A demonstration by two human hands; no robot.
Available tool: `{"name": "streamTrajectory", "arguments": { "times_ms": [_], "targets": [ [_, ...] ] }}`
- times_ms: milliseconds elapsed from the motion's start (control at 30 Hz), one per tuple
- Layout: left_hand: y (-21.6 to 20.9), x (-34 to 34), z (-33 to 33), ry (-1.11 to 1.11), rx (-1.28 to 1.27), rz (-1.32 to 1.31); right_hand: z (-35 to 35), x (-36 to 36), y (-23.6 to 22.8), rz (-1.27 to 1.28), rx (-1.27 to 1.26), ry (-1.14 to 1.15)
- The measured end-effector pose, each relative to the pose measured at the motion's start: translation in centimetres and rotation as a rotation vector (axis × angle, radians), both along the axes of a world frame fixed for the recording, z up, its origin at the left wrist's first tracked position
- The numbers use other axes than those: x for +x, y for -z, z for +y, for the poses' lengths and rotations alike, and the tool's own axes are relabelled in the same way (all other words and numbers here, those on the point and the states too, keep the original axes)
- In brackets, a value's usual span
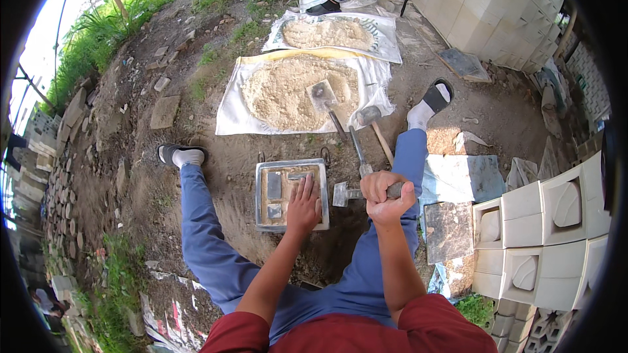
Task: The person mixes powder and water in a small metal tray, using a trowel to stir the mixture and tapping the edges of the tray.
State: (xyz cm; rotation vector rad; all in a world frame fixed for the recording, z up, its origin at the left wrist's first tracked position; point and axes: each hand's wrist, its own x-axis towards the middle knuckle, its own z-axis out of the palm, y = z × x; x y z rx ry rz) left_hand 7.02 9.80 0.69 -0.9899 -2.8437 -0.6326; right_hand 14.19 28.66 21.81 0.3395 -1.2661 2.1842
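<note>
A single head-worn fisheye looks steeply down, close over the lap and ground.

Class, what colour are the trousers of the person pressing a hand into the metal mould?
Blue trousers, clearest in the head view.
</note>
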Motion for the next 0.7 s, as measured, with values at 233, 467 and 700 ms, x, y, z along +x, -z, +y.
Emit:
{"name": "streamTrajectory", "arguments": {
  "times_ms": [233,467,700],
  "targets": [
    [0.0,6.8,-3.0,0.057,-0.052,0.046,-1.2,-0.2,4.2,-0.04,-0.052,0.042],
    [0.7,9.9,-5.6,0.109,-0.078,-0.167,-3.9,0.2,7.2,-0.186,0.107,0.273],
    [-1.8,9.9,-3.9,0.099,-0.222,-0.312,-3.9,0.5,14.5,-0.342,0.135,0.293]
  ]
}}
